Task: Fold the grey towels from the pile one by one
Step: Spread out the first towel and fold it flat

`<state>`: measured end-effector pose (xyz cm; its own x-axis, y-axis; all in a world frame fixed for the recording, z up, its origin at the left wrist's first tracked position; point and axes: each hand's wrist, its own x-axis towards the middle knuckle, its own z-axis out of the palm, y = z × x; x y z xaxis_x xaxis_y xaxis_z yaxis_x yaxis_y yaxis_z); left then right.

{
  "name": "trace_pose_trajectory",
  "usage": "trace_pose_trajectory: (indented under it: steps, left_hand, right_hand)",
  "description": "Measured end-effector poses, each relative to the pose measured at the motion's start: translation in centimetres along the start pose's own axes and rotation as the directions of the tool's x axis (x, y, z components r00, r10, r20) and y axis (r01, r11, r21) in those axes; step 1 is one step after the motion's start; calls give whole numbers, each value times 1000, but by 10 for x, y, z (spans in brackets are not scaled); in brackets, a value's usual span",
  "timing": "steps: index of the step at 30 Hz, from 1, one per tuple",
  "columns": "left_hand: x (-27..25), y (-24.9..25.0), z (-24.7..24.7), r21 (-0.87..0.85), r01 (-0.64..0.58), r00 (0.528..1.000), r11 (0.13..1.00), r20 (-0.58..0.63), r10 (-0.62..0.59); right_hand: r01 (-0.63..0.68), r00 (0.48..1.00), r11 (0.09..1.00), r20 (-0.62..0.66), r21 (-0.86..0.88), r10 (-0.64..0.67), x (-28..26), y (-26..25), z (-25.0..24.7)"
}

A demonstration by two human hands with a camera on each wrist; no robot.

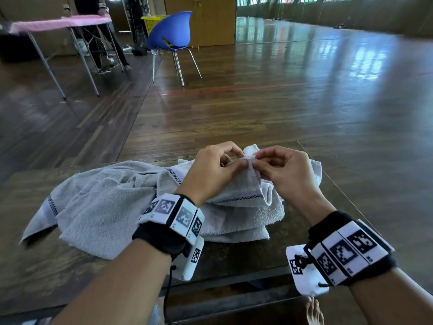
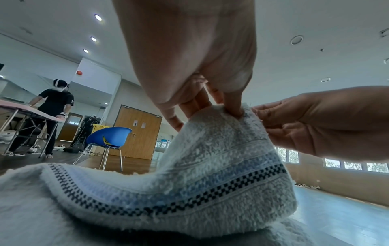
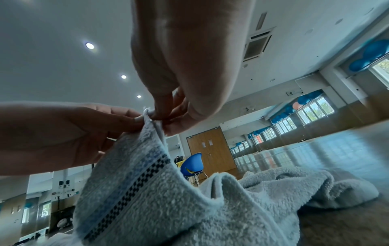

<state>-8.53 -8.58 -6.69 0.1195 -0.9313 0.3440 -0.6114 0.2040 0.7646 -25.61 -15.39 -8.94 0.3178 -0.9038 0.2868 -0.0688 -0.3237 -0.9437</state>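
The left hand (image 1: 212,168) and right hand (image 1: 284,171) meet above the worktop (image 1: 246,259), each pinching the same raised corner of a grey towel (image 1: 243,186) between thumb and fingertips. The rest of it trails down into the rumpled pile (image 1: 105,207) spread across the dark surface. Soft, limp terry like this will likely sag wherever unsupported, so corners and the checked border (image 2: 210,199) look the surest holds. A blue chair (image 1: 171,31) stands beyond.
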Motion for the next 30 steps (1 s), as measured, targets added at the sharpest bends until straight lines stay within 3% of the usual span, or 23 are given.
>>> trace_pose_trajectory:
  steps: [7, 21, 26, 30]
  left_hand:
    - [5, -4, 2, 7, 20, 997, 1000, -80, -19]
    - [1, -10, -1, -7, 80, 992, 997, -101, -81]
    - [1, -13, -1, 85, 71, 995, 994, -72, -65]
    - [3, -16, -7, 36, 57, 994, 998, 94, -60]
  right_hand:
    - [-9, 999, 1000, 36, -20, 10, 6, 5, 0]
    - [-76, 994, 997, 80, -30, 78, 3, -3, 9]
    - [-32, 992, 993, 118, -117, 46, -2, -8, 14]
    - [-5, 983, 982, 178, -189, 39, -1, -9, 13]
